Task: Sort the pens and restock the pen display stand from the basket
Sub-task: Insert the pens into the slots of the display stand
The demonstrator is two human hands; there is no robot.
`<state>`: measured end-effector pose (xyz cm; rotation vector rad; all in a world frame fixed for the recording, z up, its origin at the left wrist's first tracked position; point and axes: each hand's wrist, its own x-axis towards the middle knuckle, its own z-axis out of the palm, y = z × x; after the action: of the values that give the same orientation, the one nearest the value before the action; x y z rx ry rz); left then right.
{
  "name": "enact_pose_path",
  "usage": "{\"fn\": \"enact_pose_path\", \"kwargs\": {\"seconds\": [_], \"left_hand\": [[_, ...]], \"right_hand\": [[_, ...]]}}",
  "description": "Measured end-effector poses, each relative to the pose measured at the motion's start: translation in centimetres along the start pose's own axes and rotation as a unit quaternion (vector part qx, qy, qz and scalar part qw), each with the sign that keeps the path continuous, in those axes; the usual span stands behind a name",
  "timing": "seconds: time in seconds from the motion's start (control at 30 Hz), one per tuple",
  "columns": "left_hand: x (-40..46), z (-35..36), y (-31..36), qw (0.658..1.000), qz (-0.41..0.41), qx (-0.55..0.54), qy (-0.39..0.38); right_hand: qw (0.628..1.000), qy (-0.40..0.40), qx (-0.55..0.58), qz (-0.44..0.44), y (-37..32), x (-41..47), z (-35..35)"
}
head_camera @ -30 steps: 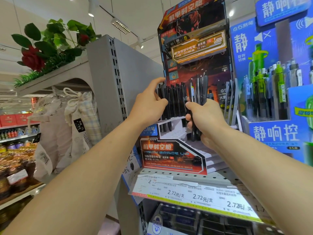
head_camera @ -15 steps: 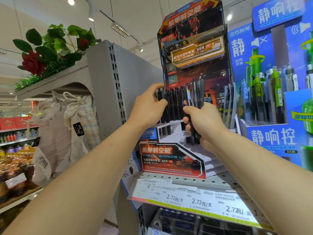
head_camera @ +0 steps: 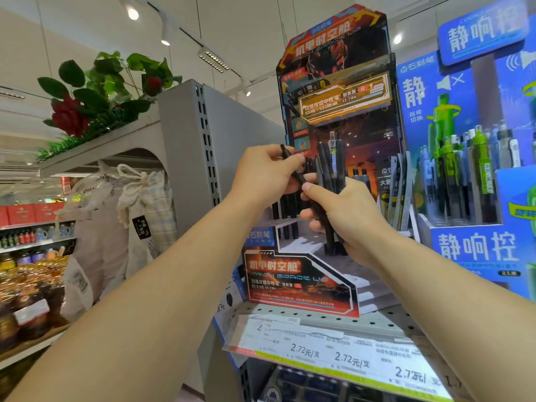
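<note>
Pens are what we have in both hands here, right up at the pen display stand [head_camera: 298,281] on the top shelf. Our right hand [head_camera: 345,216] is wrapped around a bundle of black pens [head_camera: 330,166], held upright with the clicker ends up and the tips down, which is the way they would drop into the stand's stepped tiers. Our left hand [head_camera: 266,175] pinches a single black pen [head_camera: 293,166] that slants from up near the left fingers down towards the right thumb [head_camera: 311,188], so it looks as if we are peeling one pen off the bundle, and we judge this to be the sorting step: one pen singled out, the rest kept as stock in the other fist. Just behind the left hand a row of black pens [head_camera: 287,224] stands in the left slots of the stand, while the white steps [head_camera: 316,245] lower down beside them show bare, so there seems to be room for more. The bundle hovers in front of the stand, not in it. We cannot see the basket at all from here. To the right stands a blue display [head_camera: 475,250] with green pens [head_camera: 481,169], a different line, so the black ones belong in the red and black stand. Price labels [head_camera: 333,355] hang along the shelf edge below. Next we would need a free slot and a straight drop.
</note>
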<state>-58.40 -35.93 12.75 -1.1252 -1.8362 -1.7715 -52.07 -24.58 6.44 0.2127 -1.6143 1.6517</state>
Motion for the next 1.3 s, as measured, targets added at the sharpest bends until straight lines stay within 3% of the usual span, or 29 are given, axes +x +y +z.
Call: {"fn": "enact_pose_path", "kwargs": {"seconds": [0.1, 0.2, 0.4, 0.6, 0.97, 1.17, 1.3], "left_hand": [[0.6, -0.6, 0.2, 0.993, 0.030, -0.039, 0.110], [0.8, -1.2, -0.2, 0.982, 0.098, 0.016, 0.159], [-0.1, -0.3, -1.6, 0.952, 0.205, 0.197, 0.111], [0.5, 0.0, -0.8, 0.934, 0.237, 0.251, 0.089], [2.2, 1.0, 0.4, 0.900, 0.229, 0.369, 0.043], [3.8, 1.6, 0.9, 0.865, 0.229, 0.446, 0.026], [4.0, 2.2, 0.8, 0.871, 0.223, 0.437, 0.022]], "right_hand": [[0.998, 0.045, -0.031, 0.010, 0.2, 0.5, -0.5], [0.994, 0.093, -0.064, -0.006, 0.5, 0.9, -0.8], [0.989, 0.134, -0.059, -0.030, 0.4, 1.0, -1.0], [0.990, 0.125, -0.065, -0.023, 0.5, 1.0, -0.9], [0.992, 0.102, -0.065, -0.018, 0.5, 0.8, -0.8], [0.993, 0.096, -0.064, -0.019, 0.5, 0.9, -0.9], [0.994, 0.093, -0.062, -0.021, 0.5, 0.9, -0.9]]}}
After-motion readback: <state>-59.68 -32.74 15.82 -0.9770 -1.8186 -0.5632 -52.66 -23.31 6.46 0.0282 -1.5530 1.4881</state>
